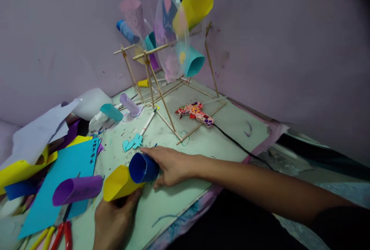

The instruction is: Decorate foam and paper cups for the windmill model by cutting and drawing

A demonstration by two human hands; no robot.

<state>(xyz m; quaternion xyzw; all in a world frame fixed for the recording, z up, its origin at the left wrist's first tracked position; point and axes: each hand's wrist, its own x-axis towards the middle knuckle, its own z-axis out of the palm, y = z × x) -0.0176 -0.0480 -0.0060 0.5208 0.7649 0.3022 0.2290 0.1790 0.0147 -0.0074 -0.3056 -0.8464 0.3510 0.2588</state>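
While hands point(173, 166) hold paper tubes point(120, 184), yellow, blue

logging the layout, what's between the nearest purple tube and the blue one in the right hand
In the head view, the yellow tube, at the left hand, lies between them.

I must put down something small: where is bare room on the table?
Free: right of the floral glue gun, beyond its black cord; nearer, between left hand and right forearm. Crowded: left, around cyan sheet and purple paper tube; behind, around stick frame.
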